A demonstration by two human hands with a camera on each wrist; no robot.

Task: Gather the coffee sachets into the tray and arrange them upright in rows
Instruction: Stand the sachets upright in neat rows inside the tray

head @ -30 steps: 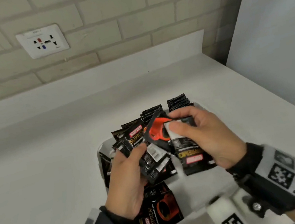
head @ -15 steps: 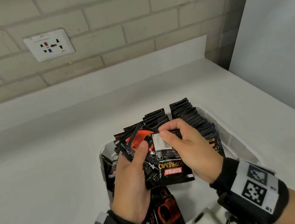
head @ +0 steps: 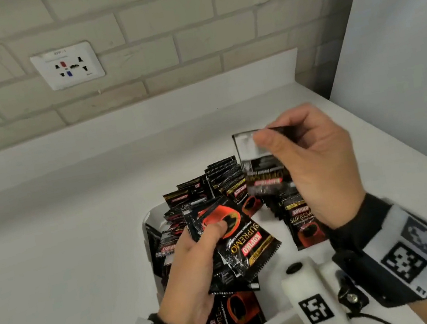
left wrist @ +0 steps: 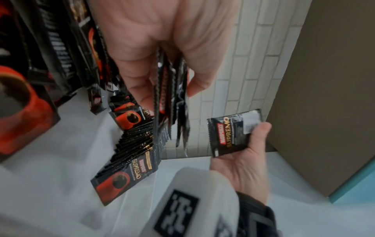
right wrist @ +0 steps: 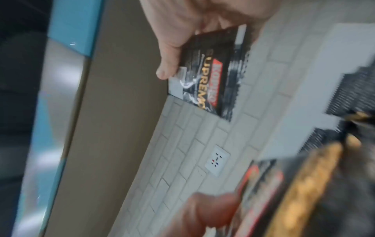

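A white tray [head: 147, 218] on the counter holds black coffee sachets: upright rows [head: 224, 172] at the back and right, loose ones on the left and front. My left hand [head: 193, 252] grips a fanned bunch of sachets [head: 244, 241] over the tray, thumb on top. My right hand [head: 316, 161] is raised above the back right of the tray and pinches one sachet [head: 257, 163] by its top, back side toward me. The left wrist view shows that single sachet [left wrist: 233, 133] in the right hand [left wrist: 249, 154] and a row of standing sachets [left wrist: 134, 147].
The white counter [head: 67, 257] runs to a low backsplash and a brick wall with a socket plate [head: 67, 66]. A grey panel [head: 399, 46] closes the right side. A white camera mount [head: 312, 301] sits under my right wrist.
My right hand has pulled one sachet out of the left hand's bunch and lifted it up and to the right. The left hand keeps the remaining bunch, slightly lower.
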